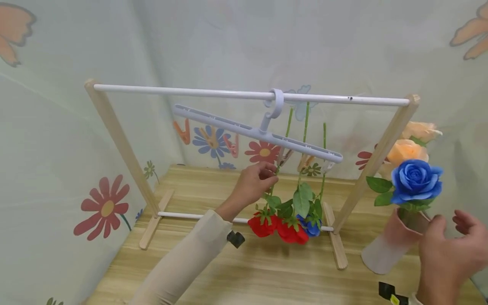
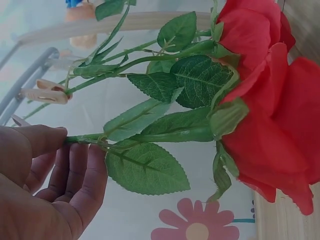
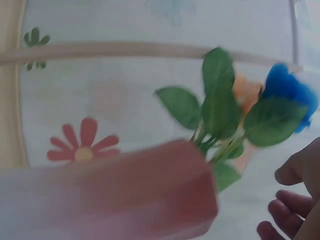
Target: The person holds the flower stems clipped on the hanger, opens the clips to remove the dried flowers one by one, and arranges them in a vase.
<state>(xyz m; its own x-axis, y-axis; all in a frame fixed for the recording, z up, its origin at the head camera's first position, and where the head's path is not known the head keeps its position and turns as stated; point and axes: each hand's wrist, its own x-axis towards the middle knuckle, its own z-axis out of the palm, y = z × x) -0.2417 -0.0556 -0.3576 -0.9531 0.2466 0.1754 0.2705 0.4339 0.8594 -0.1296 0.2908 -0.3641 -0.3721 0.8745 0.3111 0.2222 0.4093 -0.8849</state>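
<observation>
My left hand [image 1: 251, 182] pinches the green stem of a red rose [image 2: 280, 130] between thumb and fingers. That rose hangs head down beside another red rose [image 1: 291, 232] and a blue rose [image 1: 310, 225]. Above them a pale hanger [image 1: 225, 126] with small clips tilts down to the right; a beige clip [image 2: 47, 95] grips a neighbouring stem. My right hand [image 1: 455, 250] holds nothing, its fingers apart, just right of a pink and white vase [image 1: 383, 245]. In the vase stand an upright blue rose [image 1: 416, 180] and peach roses [image 1: 408, 151].
The hanger hooks over the white top bar [image 1: 171, 91] of a wooden-legged rack [image 1: 118, 144]. Unused clips, such as an orange clip [image 1: 184, 133], dangle from its left half. The rack and vase stand on a wood-grain table [image 1: 244, 271] before a flower-printed backdrop.
</observation>
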